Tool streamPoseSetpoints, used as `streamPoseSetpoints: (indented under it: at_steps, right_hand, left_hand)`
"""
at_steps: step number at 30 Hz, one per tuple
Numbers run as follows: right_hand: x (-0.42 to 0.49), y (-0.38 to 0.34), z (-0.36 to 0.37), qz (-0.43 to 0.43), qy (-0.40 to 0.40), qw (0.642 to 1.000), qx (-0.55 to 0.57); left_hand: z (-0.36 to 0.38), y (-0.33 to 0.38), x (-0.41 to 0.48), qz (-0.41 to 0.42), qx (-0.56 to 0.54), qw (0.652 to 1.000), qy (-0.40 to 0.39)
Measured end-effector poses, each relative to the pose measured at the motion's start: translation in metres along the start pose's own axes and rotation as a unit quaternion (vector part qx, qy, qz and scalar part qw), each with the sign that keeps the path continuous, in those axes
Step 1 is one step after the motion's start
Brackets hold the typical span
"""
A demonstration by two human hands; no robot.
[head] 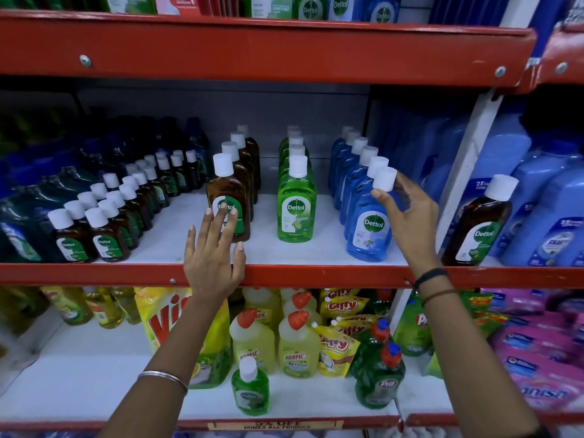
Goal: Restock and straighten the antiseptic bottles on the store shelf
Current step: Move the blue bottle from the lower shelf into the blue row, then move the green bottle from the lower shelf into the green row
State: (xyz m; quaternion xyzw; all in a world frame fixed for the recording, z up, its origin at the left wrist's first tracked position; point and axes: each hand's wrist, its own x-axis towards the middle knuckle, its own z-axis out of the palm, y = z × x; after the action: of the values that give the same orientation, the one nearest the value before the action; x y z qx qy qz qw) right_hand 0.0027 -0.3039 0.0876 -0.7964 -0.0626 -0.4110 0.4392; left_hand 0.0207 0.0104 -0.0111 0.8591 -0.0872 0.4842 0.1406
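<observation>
On the middle shelf (pixel 284 275) stand three rows of white-capped antiseptic bottles: brown, green and blue. My left hand (pixel 211 257) is flat and open, its fingertips pressing the label of the front brown bottle (pixel 229 197). The front green bottle (pixel 296 200) stands untouched between my hands. My right hand (pixel 407 216) curls around the neck and shoulder of the front blue bottle (pixel 368 229), thumb just under its cap. That blue bottle leans slightly and sits ahead of its row.
Small brown bottles (pixel 104 226) fill the shelf's left part. A lone brown bottle (pixel 480 222) stands right of the white upright, among large blue jugs. Below, a small green bottle (pixel 250 387) stands in front of yellow cleaner bottles and pouches. The red upper shelf edge hangs overhead.
</observation>
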Motion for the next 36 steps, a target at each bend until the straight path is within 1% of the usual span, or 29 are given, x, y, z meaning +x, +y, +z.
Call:
streamPoseSetpoints:
  at_steps: [4,6,7,9,12,15,17,20,22,23,26,30,33,36]
  right_hand:
    - [-0.032,-0.009,0.002,-0.020,0.064,0.992,-0.108]
    - [-0.060,-0.016,0.008,-0.046,0.090,0.990,-0.103]
    - [-0.076,-0.019,0.014,-0.054,0.088,0.991,-0.087]
    - [-0.109,-0.025,0.026,-0.055,0.056,0.996,-0.043]
    - [-0.157,-0.026,0.048,-0.043,-0.029,0.998,0.024]
    - [-0.204,-0.018,0.070,0.018,-0.155,0.986,0.064]
    - [-0.233,-0.009,0.085,0.046,-0.255,0.964,0.054]
    - [-0.264,0.002,0.109,0.092,-0.400,0.911,0.036]
    - [-0.276,0.007,0.121,0.129,-0.450,0.883,0.040]
    - [-0.280,0.008,0.126,0.141,-0.452,0.880,0.044]
    - [-0.281,0.015,0.134,0.167,-0.425,0.887,0.060]
    - [-0.267,0.023,0.126,0.168,-0.416,0.890,0.077]
    - [-0.248,0.016,0.110,0.174,-0.373,0.903,0.121]
    - [-0.218,-0.003,0.088,0.159,-0.323,0.919,0.158]
  left_hand:
    - [0.000,0.000,-0.001,0.003,-0.001,1.000,0.007]
    - [0.000,0.000,-0.002,0.005,-0.002,1.000,0.010]
    - [-0.001,0.000,-0.002,0.005,-0.001,1.000,0.012]
    - [-0.002,0.000,-0.003,0.007,0.002,1.000,0.013]
    - [-0.004,0.000,-0.003,0.020,0.008,1.000,0.003]
    - [-0.005,-0.001,-0.002,0.033,0.005,0.999,0.001]
    - [-0.005,-0.001,-0.002,0.034,0.003,0.999,0.005]
    - [-0.004,-0.001,-0.002,0.036,0.000,0.999,0.011]
    - [-0.002,-0.002,-0.002,0.038,0.000,0.999,0.011]
    - [-0.002,-0.002,-0.002,0.039,0.000,0.999,0.011]
    - [-0.001,-0.003,-0.002,0.037,-0.004,0.999,0.005]
    - [0.002,-0.005,-0.002,0.040,-0.006,0.999,0.000]
    - [0.004,-0.006,-0.002,0.045,-0.005,0.999,0.007]
    - [0.005,-0.006,-0.003,0.051,-0.006,0.999,0.013]
